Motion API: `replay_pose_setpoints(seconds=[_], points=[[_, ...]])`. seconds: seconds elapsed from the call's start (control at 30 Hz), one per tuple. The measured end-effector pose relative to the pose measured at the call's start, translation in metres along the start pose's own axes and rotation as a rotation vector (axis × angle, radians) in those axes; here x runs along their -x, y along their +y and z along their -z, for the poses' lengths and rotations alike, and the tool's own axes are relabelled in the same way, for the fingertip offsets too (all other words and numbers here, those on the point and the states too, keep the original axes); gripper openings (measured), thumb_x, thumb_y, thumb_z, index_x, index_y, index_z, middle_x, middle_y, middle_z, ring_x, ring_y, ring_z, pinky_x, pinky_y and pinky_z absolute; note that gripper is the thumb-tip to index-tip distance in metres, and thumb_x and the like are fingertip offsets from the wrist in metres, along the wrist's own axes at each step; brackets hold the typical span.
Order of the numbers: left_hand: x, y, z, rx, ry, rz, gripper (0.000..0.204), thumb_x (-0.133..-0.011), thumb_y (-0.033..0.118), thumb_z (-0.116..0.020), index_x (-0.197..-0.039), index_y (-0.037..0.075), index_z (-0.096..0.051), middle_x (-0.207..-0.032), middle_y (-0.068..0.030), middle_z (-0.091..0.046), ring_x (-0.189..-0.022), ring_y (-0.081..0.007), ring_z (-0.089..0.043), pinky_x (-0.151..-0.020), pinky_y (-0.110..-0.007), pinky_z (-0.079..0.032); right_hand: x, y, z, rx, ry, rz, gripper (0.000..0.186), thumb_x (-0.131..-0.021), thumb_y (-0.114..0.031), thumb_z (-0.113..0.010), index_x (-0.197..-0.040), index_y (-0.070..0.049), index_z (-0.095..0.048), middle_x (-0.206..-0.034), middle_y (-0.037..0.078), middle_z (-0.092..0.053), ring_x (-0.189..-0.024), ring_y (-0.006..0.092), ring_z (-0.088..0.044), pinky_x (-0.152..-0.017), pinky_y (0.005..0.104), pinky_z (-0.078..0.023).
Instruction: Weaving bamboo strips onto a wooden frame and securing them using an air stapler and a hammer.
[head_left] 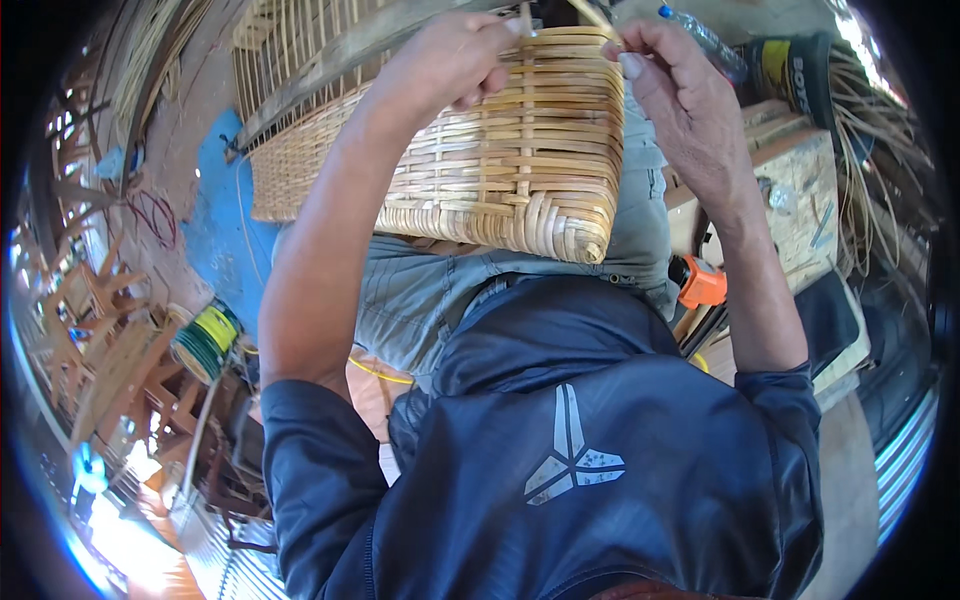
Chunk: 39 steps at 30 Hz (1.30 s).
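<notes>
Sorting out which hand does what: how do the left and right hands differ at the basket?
The left hand lies curled on the basket top, knuckles up; the right hand is raised off its right edge, palm side showing. The left pinches an upright strip; the right pinches a slanted one. Both work at the rim with bare forearms.

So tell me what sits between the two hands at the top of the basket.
In the head view, the left hand and right hand flank the woven basket; between them lie its rim and thin upright cane strips.
</notes>
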<state>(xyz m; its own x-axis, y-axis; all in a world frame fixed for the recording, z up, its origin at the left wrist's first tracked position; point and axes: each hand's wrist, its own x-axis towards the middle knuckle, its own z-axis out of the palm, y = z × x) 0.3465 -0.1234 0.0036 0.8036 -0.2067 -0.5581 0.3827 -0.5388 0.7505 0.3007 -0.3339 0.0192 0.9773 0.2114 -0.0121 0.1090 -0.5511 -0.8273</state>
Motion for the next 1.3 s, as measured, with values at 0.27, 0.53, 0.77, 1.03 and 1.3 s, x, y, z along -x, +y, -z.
replay_pose_setpoints(seconds=[0.27,0.53,0.77,1.03,1.3], points=[[-0.015,0.002,0.004,-0.11,-0.067,0.027,0.04,-0.088,0.036,-0.051,-0.084,-0.001,-0.066,-0.064,-0.0099,-0.062,-0.056,-0.019,-0.057,-0.055,-0.032,-0.047,0.028,0.009,0.012,-0.115,0.191,0.057,0.008,-0.093,-0.002,-0.045,-0.097,-0.002,-0.052,-0.099,0.006,-0.062,-0.083,0.0115,-0.056,-0.08,0.0262,-0.045],[0.001,-0.014,-0.011,0.114,0.095,-0.095,0.035,-0.089,0.023,-0.051,-0.115,0.0,-0.058,-0.063,-0.0045,-0.058,-0.053,-0.0118,-0.053,-0.052,-0.027,-0.044,0.128,0.145,0.1,0.222,0.45,-0.37,0.013,-0.09,-0.009,-0.053,-0.1,-0.003,-0.059,-0.096,0.007,-0.064,-0.093,0.0131,-0.056,-0.086,0.0276,-0.042],[0.062,-0.064,-0.022,-0.192,0.516,-0.301,0.033,-0.091,0.02,-0.051,-0.119,0.003,-0.054,-0.111,-0.0214,-0.058,-0.107,-0.0287,-0.055,-0.092,-0.036,-0.041,0.212,0.207,0.146,0.531,0.501,-0.773,0.027,-0.082,-0.022,-0.063,-0.102,-0.005,-0.064,-0.08,0.01,-0.066,-0.075,0.0176,-0.062,-0.072,0.0299,-0.047],[0.084,-0.114,-0.038,-0.513,0.496,-0.441,0.048,-0.09,0.027,-0.046,-0.13,0.0,-0.042,-0.135,-0.022,-0.039,-0.125,-0.0398,-0.036,-0.104,-0.046,-0.029,0.238,0.246,0.136,0.92,0.395,-0.656,0.034,-0.081,-0.013,-0.048,-0.113,-0.006,-0.058,-0.11,0.022,-0.059,-0.102,0.0393,-0.056,-0.088,0.044,-0.044],[0.127,-0.107,-0.061,-0.479,0.566,-0.354,0.064,-0.088,0.042,-0.048,-0.135,0.001,-0.035,-0.139,-0.0175,-0.036,-0.129,-0.0409,-0.029,-0.104,-0.054,-0.022,0.146,0.165,0.069,0.629,0.389,-0.324,0.014,-0.087,-0.012,-0.052,-0.091,-0.002,-0.061,-0.091,0.016,-0.059,-0.086,0.0326,-0.056,-0.079,0.0396,-0.044]])
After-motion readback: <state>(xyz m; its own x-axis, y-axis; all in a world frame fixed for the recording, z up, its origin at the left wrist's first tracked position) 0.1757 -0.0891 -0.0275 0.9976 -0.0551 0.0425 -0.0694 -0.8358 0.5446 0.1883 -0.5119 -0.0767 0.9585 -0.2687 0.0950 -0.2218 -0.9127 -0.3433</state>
